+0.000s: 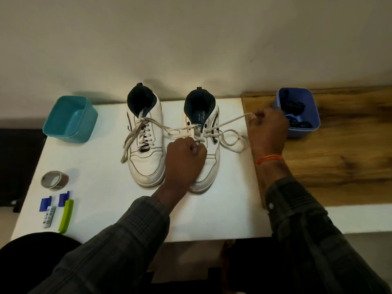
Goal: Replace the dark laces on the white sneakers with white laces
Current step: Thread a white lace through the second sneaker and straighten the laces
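Right sneaker [209, 149] mid-lacing on the white table [101, 166]: left hand [186, 154] curls over its eyelets — apparently pinching lace — while right hand [266, 129] pinches the white lace [231, 122] taut. Next: thread the following eyelet.

White table [101, 170], set against a pale wall [191, 39]. Teal tub [70, 119] at its far left corner. Nearer, along the left edge: a roll of tape [54, 180]; two small blue clips [45, 203]; a lime-green bar [66, 215] (what it is, unclear). Wood-grain surface [350, 158] adjoining on the right.
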